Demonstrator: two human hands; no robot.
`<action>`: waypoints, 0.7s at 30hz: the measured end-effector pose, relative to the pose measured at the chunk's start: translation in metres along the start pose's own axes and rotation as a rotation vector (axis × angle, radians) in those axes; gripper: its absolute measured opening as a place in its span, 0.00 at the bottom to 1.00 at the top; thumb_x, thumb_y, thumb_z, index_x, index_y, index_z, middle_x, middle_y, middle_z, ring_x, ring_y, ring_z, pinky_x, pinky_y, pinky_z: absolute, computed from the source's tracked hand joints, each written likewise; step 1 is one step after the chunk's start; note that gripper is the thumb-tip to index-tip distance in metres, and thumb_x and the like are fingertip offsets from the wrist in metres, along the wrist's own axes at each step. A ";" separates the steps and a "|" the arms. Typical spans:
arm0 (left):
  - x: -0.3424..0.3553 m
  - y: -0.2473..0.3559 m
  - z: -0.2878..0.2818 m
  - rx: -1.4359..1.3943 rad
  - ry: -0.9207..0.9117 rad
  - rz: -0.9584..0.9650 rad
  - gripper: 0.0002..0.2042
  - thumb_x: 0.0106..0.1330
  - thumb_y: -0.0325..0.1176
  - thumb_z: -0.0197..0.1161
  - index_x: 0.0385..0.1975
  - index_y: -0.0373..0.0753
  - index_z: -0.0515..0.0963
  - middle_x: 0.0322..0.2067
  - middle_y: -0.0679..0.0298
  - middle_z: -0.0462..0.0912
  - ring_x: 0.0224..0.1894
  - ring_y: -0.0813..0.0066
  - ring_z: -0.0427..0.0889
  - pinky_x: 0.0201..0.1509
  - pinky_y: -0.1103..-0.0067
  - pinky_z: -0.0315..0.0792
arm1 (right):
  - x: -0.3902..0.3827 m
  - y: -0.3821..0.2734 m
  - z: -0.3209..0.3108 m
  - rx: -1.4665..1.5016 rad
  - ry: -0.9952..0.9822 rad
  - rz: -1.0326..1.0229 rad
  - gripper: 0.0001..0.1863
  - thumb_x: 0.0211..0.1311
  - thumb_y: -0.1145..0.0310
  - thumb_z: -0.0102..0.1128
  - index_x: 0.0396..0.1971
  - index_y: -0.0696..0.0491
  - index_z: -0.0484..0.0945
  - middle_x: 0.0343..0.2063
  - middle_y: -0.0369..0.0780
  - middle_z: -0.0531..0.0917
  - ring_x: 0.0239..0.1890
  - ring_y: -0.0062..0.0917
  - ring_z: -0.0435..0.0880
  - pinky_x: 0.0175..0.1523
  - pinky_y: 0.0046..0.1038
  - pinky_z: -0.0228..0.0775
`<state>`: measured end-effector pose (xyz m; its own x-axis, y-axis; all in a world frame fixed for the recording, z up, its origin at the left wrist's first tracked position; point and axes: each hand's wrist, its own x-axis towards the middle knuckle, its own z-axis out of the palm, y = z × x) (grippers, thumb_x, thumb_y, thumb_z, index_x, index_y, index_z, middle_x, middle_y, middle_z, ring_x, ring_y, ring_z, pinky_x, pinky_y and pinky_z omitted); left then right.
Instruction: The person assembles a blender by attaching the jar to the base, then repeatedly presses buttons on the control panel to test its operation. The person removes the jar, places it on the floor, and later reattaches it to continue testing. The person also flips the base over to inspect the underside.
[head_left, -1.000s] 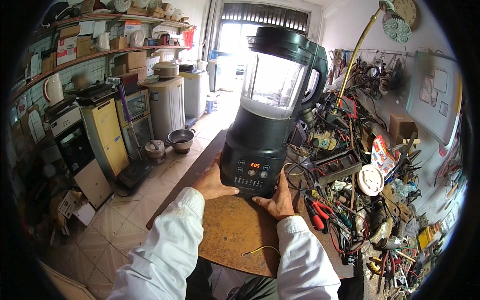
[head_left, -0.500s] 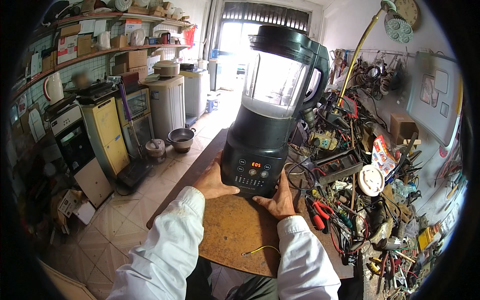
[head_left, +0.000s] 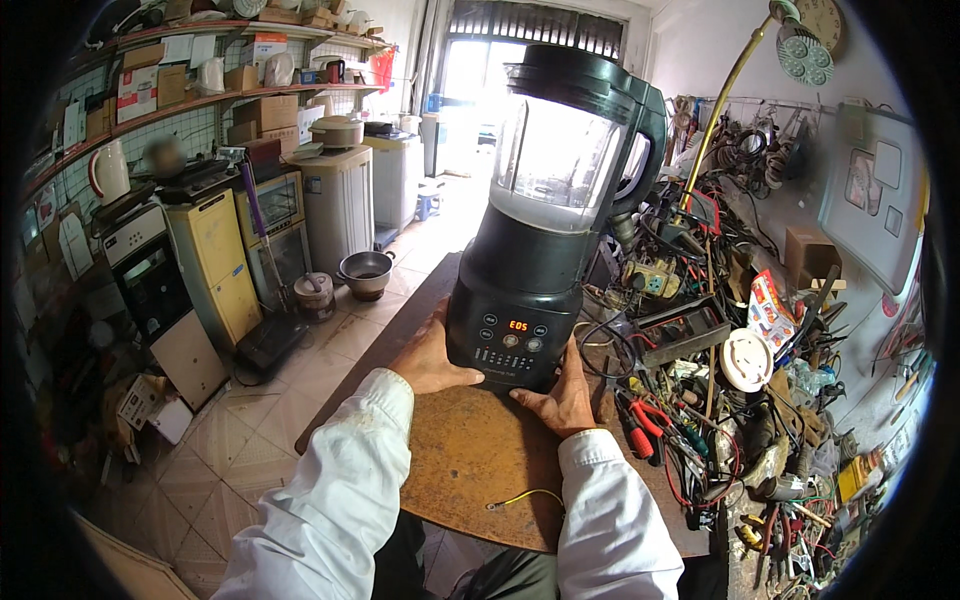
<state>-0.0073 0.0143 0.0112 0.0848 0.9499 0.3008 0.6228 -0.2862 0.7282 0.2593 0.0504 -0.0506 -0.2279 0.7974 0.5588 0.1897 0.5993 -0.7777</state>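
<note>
A black countertop blender (head_left: 515, 265) with a clear jug, black lid and handle stands on the brown worktable (head_left: 478, 455). Red characters glow on its front panel, above rows of small marks. My left hand (head_left: 437, 355) grips the lower left side of the base, thumb across the front. On the lower right side, my right hand (head_left: 565, 393) holds the base the same way, with its thumb pointing inward. Both sets of fingertips are hidden behind the base. Near the table's front edge lies a short yellow wire (head_left: 525, 496).
Tools, cables and parts are heaped along the right side, among them red-handled pliers (head_left: 648, 425), a white round disc (head_left: 746, 360) and an open dark box (head_left: 682, 330). A lamp on a yellow gooseneck (head_left: 722, 100) rises there. A metal pot (head_left: 366, 274) stands on the tiled floor.
The view has shifted very slightly, so the scene sits a few pixels to the right. Both hands keep their hold on the blender, and its display stays lit.
</note>
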 end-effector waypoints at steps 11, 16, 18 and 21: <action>0.003 -0.008 0.001 0.007 -0.019 0.031 0.68 0.47 0.44 0.86 0.82 0.30 0.42 0.80 0.41 0.52 0.83 0.48 0.53 0.87 0.66 0.50 | 0.000 -0.005 -0.002 -0.088 -0.003 -0.026 0.72 0.38 0.72 0.92 0.82 0.53 0.48 0.73 0.52 0.68 0.77 0.44 0.66 0.80 0.41 0.61; 0.002 -0.005 0.000 0.018 -0.035 -0.007 0.69 0.47 0.45 0.86 0.82 0.31 0.40 0.81 0.41 0.50 0.83 0.48 0.52 0.87 0.66 0.51 | 0.000 -0.006 -0.001 -0.011 -0.011 0.016 0.73 0.38 0.70 0.92 0.83 0.53 0.48 0.74 0.52 0.66 0.78 0.45 0.66 0.80 0.42 0.61; 0.003 -0.009 0.001 0.035 -0.031 -0.012 0.69 0.47 0.46 0.86 0.82 0.31 0.39 0.81 0.41 0.50 0.83 0.48 0.52 0.87 0.65 0.50 | 0.001 -0.003 -0.001 -0.035 -0.015 -0.005 0.73 0.38 0.70 0.92 0.83 0.54 0.47 0.75 0.52 0.65 0.78 0.45 0.65 0.80 0.42 0.61; 0.003 -0.008 0.001 0.034 -0.037 -0.010 0.70 0.47 0.47 0.86 0.82 0.31 0.39 0.81 0.41 0.49 0.83 0.48 0.52 0.87 0.66 0.50 | 0.000 -0.005 -0.002 -0.051 -0.016 0.006 0.73 0.38 0.70 0.93 0.83 0.53 0.47 0.75 0.52 0.65 0.78 0.45 0.65 0.80 0.42 0.61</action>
<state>-0.0111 0.0198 0.0062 0.1062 0.9569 0.2703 0.6497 -0.2726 0.7096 0.2601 0.0480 -0.0464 -0.2415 0.7999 0.5494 0.2397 0.5978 -0.7650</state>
